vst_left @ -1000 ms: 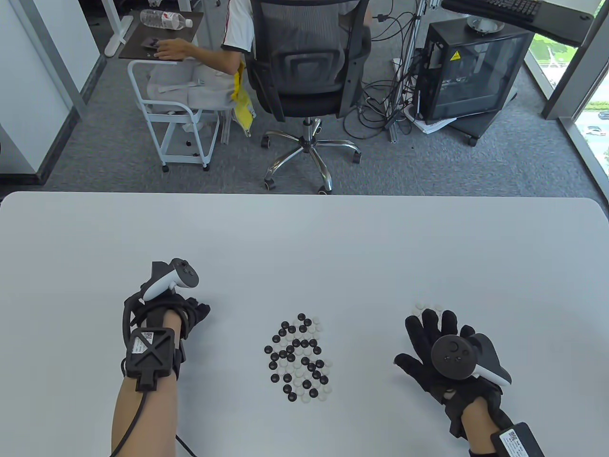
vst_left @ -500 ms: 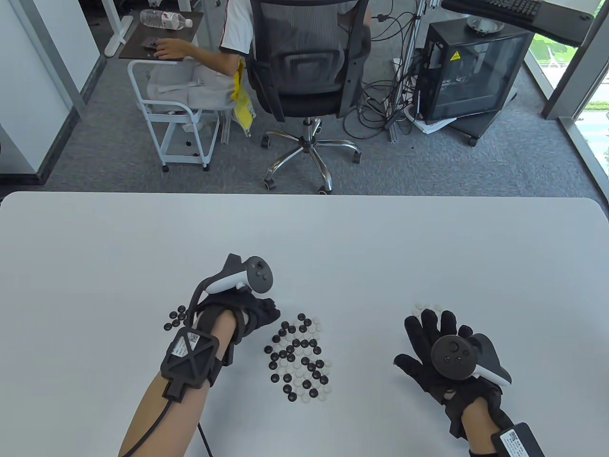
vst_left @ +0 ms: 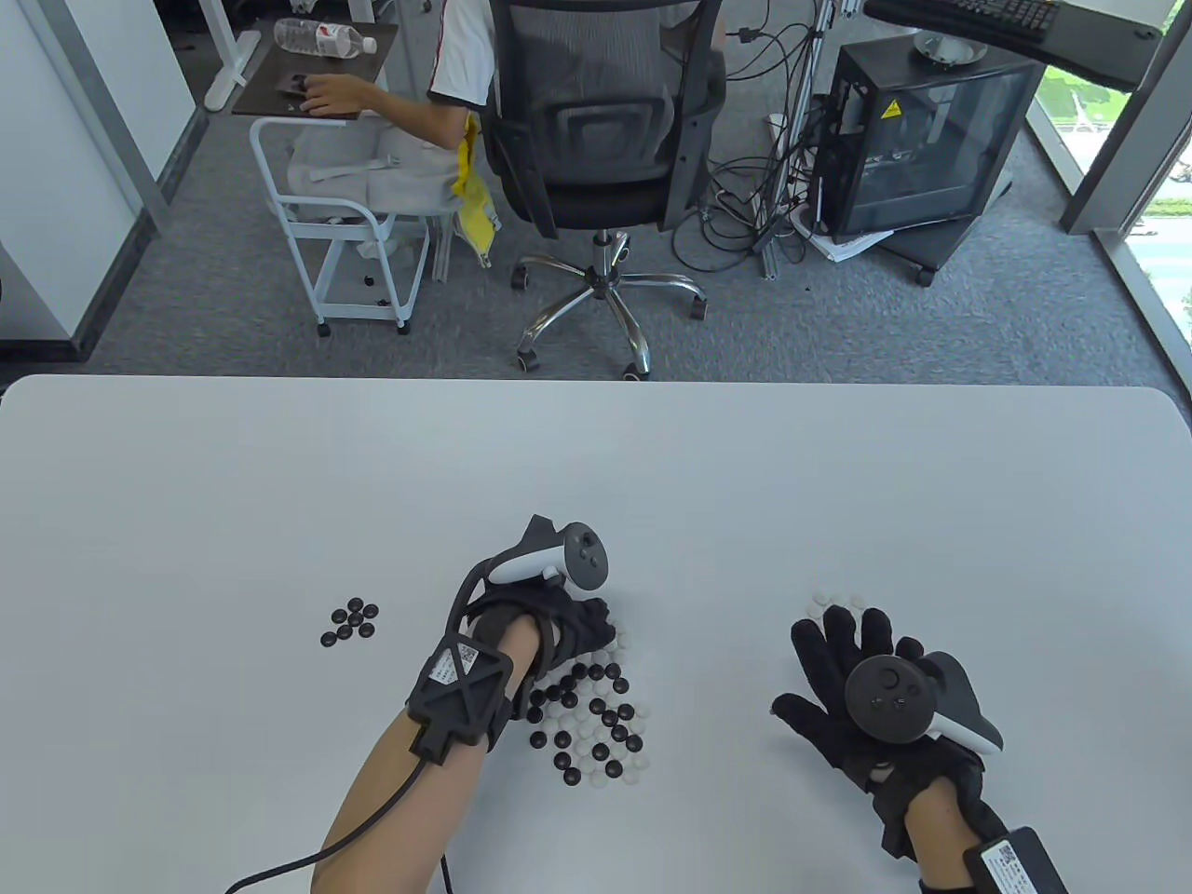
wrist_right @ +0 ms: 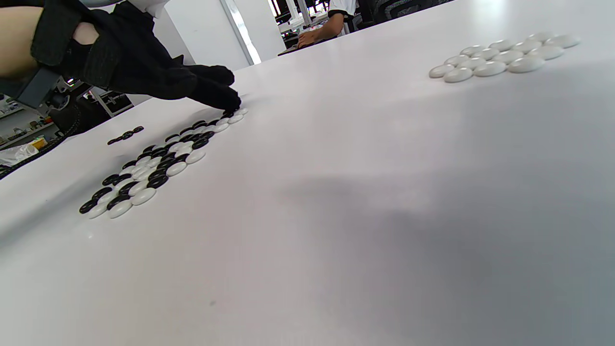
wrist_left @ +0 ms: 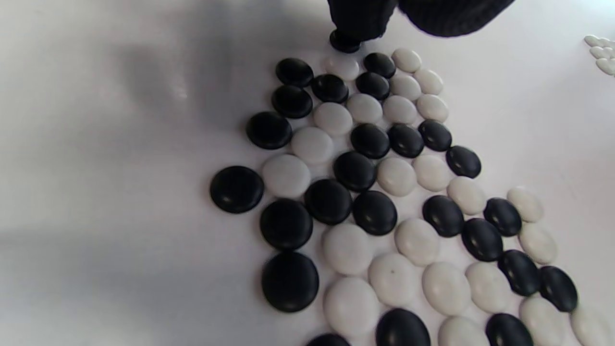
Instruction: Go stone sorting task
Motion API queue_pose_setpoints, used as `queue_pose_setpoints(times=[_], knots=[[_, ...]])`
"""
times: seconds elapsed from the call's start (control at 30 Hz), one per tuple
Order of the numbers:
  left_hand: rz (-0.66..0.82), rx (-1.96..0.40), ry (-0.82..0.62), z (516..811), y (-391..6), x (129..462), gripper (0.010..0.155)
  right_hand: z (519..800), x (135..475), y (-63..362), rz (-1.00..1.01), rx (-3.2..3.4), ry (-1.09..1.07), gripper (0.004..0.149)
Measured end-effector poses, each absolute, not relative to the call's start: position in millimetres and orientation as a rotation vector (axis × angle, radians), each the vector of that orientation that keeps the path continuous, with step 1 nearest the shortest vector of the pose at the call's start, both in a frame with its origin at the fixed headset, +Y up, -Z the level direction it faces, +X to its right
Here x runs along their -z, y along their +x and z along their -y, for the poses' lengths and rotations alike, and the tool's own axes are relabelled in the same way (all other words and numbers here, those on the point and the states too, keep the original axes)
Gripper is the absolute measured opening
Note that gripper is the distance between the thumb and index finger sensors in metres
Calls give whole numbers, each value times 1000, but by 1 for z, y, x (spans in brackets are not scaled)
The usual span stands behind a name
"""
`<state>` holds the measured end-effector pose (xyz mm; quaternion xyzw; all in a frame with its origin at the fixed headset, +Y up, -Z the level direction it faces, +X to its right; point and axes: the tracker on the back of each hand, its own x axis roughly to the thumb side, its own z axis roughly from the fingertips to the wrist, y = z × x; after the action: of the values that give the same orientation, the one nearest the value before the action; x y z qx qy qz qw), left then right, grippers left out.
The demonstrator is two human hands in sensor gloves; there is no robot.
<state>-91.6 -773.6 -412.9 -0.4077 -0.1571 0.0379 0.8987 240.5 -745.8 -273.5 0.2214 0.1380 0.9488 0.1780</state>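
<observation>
Since the earlier frame, the left hand (vst_left: 559,629) has travelled rightward from the small group of black stones (vst_left: 351,622) to the far edge of the mixed pile (vst_left: 596,722), while the right hand (vst_left: 852,675) has stayed put. On the white desk (vst_left: 596,466), the mixed pile of glossy black and white stones lies at centre, the black group well to its left and the white group (wrist_right: 499,55) to its right. Left fingers (wrist_left: 358,21) are curled downward, one tip touching a black stone (wrist_left: 344,42) at the pile's edge; right fingers are spread flat, holding nothing, just before the white group.
</observation>
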Motion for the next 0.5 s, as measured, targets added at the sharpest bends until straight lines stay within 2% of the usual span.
queue_pose_setpoints(times=[0.13,0.23,0.5], knots=[[180,-82,-820,771,-123,427,68,745,273,241,-390,-2680,624,86],[30,-143,-813,768,-164,433,68,745,273,241,-389,-2679,625,86],[-198,-217,-802,765,-248,425,69,747,275,241,-412,-2684,626,86]])
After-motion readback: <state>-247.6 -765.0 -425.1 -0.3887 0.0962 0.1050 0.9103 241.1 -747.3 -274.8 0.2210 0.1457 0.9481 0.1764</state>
